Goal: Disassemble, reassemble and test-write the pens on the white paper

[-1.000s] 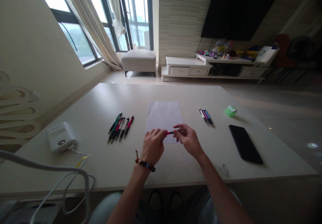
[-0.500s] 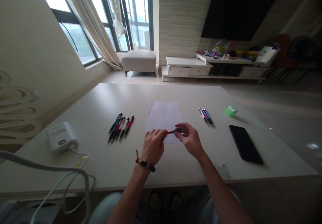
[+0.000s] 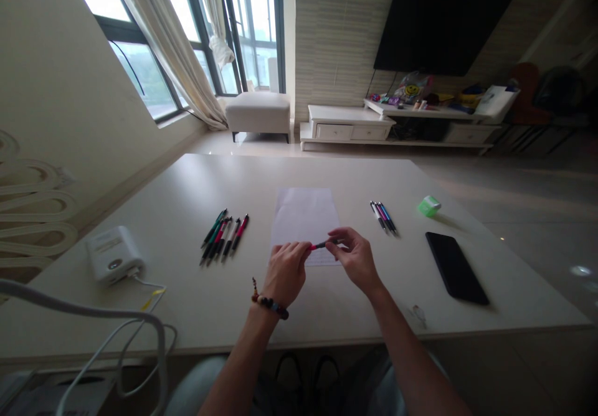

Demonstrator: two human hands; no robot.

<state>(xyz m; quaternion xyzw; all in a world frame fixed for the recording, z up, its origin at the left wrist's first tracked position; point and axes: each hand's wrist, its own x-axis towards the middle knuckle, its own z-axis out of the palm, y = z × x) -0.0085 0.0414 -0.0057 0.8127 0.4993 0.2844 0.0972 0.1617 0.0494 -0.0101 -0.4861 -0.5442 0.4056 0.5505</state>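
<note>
Pen (image 3: 320, 245) observed over the paper's (image 3: 304, 212) near part, long axis crosswise to that sheet, left hand (image 3: 286, 271) gripping its red end, right hand (image 3: 355, 260) pinching its dark end, neither nearer.

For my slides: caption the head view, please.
Left hand and right hand hold a slim red-and-black pen over rectangular white paper on a white table.

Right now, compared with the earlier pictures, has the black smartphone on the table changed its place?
No, the black smartphone shows no visible shift in any direction against the near edge of the white table.
</note>
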